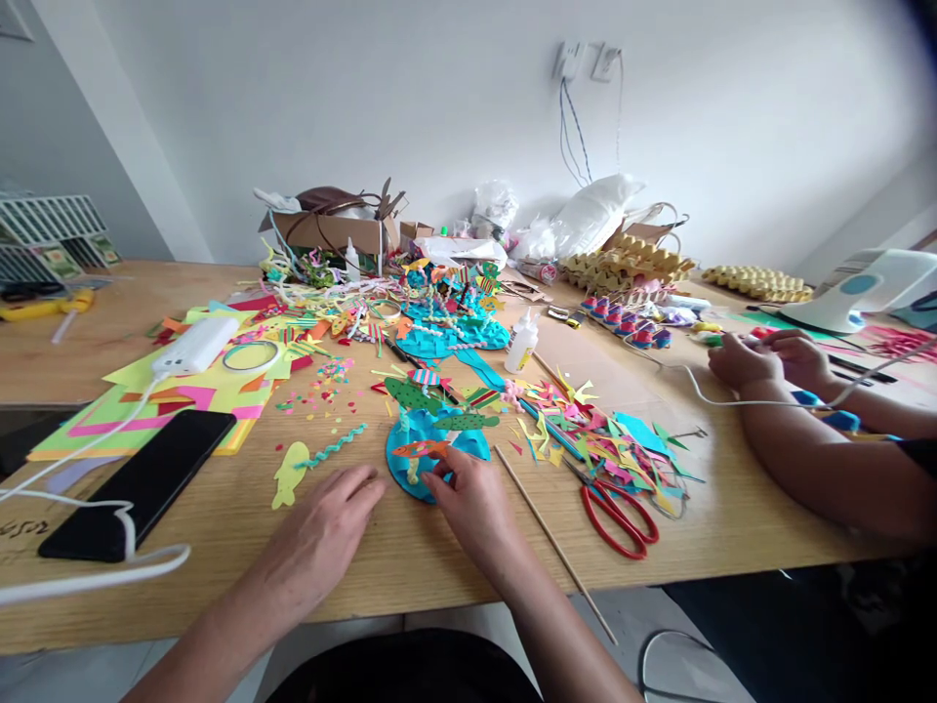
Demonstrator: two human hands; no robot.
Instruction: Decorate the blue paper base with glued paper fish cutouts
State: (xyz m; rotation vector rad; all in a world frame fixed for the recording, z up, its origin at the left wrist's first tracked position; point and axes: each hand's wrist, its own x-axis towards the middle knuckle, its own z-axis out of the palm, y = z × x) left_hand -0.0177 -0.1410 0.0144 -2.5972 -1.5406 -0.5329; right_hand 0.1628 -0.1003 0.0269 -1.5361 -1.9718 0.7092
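Observation:
A round blue base (397, 434) lies before me, with green paper leaf or fish shapes (465, 422), a striped paper piece (427, 377) and an orange paper fish (419, 449) standing over it on twisted stems. My right hand (472, 498) is over the base's front right, thumb and fingers closed beside the orange fish's right end. What they pinch is hidden. My left hand (333, 513) rests on the table left of the base, fingers loosely stretched and holding nothing. Beside it lies a yellow paper fish (291, 474) with a twisted turquoise stem (333, 447).
Red-handled scissors (622, 517), paper scraps (586, 430) and a wooden stick (552, 537) lie to the right. A glue bottle (522, 344) stands behind. Leftward are a phone (142, 483), a white power strip (196, 347) and coloured paper. Another person's hands (768, 361) work at the right.

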